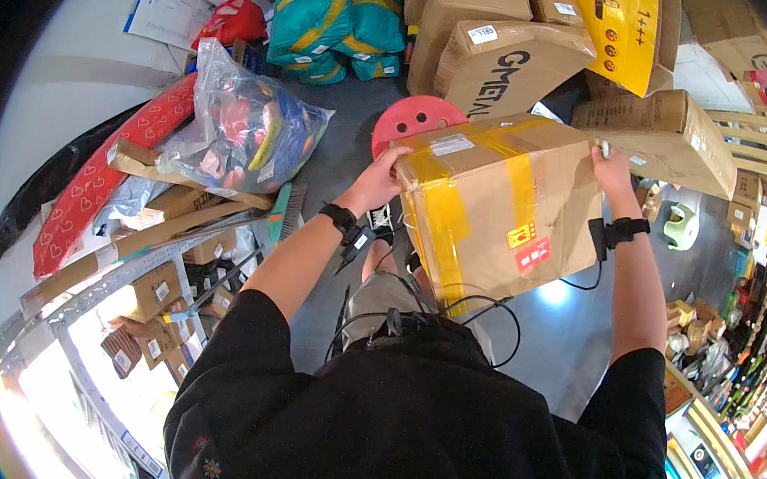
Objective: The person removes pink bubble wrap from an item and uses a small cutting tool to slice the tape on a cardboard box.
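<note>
A large cardboard box (496,208) bound with yellow tape is held up before my body, tilted, with a white label on its top face and red and yellow stickers on its side. My left hand (386,171) grips its upper left corner. At the upper right corner my right hand (610,165) grips the box, with a small pale object by the fingers. The fingertips of both hands are partly hidden. Behind the box's left end shows a round red plastic stool (411,119) with holes. Wrist straps with cables sit on both arms.
Taped cartons (549,62) and green wrapped bundles (338,16) stand ahead. A clear bag (250,125) of colourful items, a broom (285,210) and long wrapped parcels (111,181) lie left. At right are another carton (659,134), a pale green stool (681,226) and stocked shelves (759,327).
</note>
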Motion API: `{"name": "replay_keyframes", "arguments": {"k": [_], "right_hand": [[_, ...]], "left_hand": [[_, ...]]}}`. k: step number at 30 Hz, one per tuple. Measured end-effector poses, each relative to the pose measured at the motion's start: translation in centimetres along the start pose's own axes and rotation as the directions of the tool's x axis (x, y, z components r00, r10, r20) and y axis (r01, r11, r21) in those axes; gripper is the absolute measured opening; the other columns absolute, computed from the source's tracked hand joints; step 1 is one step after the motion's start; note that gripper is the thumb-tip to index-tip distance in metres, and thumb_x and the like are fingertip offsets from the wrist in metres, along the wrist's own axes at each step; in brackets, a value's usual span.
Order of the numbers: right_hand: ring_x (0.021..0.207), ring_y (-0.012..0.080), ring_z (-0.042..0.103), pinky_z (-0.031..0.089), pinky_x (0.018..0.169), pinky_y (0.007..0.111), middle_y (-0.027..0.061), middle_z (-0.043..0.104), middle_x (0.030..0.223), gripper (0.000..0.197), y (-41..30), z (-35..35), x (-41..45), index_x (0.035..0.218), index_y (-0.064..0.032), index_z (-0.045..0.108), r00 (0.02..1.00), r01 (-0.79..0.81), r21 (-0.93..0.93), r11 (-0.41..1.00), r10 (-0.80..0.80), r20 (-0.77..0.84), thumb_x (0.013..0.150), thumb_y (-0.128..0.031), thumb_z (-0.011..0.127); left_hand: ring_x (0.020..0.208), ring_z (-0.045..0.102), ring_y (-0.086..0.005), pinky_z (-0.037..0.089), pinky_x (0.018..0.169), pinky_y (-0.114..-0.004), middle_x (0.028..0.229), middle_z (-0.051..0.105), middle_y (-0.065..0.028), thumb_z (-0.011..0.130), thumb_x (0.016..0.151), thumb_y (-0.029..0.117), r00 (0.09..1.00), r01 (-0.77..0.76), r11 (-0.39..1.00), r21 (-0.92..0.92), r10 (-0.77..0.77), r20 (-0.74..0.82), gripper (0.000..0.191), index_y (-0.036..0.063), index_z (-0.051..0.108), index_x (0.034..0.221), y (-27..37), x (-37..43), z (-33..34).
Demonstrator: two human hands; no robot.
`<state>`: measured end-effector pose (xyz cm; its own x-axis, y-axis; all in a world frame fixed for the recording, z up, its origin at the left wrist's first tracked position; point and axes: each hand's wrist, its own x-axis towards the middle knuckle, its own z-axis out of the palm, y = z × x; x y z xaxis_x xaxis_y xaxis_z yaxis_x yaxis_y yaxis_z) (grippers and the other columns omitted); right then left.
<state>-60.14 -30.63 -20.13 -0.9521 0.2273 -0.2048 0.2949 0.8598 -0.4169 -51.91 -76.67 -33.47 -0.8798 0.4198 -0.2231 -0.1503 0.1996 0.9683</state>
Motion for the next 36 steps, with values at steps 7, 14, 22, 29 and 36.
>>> {"name": "replay_keyframes", "arguments": {"k": [7,14,22,29,36], "right_hand": [[0.098,0.0475,0.063,0.050,0.088,0.051,0.0284,0.069,0.097,0.042,-1.3,7.3,2.7,0.115,-0.0013,0.064,0.998,0.044,-0.109,0.993,-0.040,0.037,0.095,-0.037,0.057],[0.128,0.0432,0.046,0.040,0.106,0.047,0.0344,0.050,0.134,0.048,-6.3,13.5,2.2,0.121,0.0085,0.057,0.971,0.216,-0.104,0.971,-0.202,0.130,0.095,-0.032,0.054],[0.127,0.0398,0.050,0.041,0.107,0.042,0.0261,0.054,0.135,0.046,-2.7,12.1,1.8,0.129,0.0012,0.057,0.982,0.144,0.124,0.982,-0.157,0.102,0.095,-0.029,0.059],[0.113,0.0349,0.062,0.049,0.096,0.041,0.0230,0.061,0.126,0.044,9.1,7.9,-8.5,0.134,0.0013,0.053,0.984,-0.156,0.105,0.982,0.146,0.099,0.096,-0.020,0.055],[0.091,0.0179,0.066,0.056,0.079,0.033,0.0084,0.059,0.127,0.052,7.8,11.7,-18.0,0.150,-0.0100,0.035,0.838,-0.524,0.590,0.613,0.248,0.486,0.104,-0.028,0.050]], "left_hand": [[0.127,0.052,-0.0262,0.047,0.103,-0.035,0.141,0.045,-0.0174,0.067,0.090,0.010,0.978,0.042,0.990,0.137,-0.013,-0.209,0.062,0.0082,0.038,0.145,-3.2,-1.5,-2.9],[0.125,0.054,-0.0257,0.047,0.099,-0.035,0.153,0.039,-0.0180,0.057,0.097,0.012,0.842,0.237,0.963,-0.130,-0.270,-0.468,0.064,0.0024,0.027,0.153,-2.4,-2.3,-4.3],[0.127,0.054,-0.0254,0.049,0.099,-0.038,0.156,0.032,-0.0206,0.069,0.091,0.015,0.925,0.339,0.941,-0.025,-0.338,-0.173,0.091,0.0038,0.007,0.157,2.7,-9.7,2.1],[0.132,0.049,-0.0324,0.041,0.108,-0.038,0.144,0.048,-0.0227,0.071,0.086,0.009,0.892,0.380,0.917,-0.119,-0.397,-0.218,0.098,0.0045,0.003,0.156,-0.2,-9.5,2.4],[0.129,0.051,-0.0330,0.042,0.107,-0.039,0.150,0.037,-0.0247,0.078,0.081,0.015,0.891,0.286,0.957,0.049,-0.247,-0.381,0.106,0.0048,0.005,0.156,-0.2,-6.2,-1.6]]}}
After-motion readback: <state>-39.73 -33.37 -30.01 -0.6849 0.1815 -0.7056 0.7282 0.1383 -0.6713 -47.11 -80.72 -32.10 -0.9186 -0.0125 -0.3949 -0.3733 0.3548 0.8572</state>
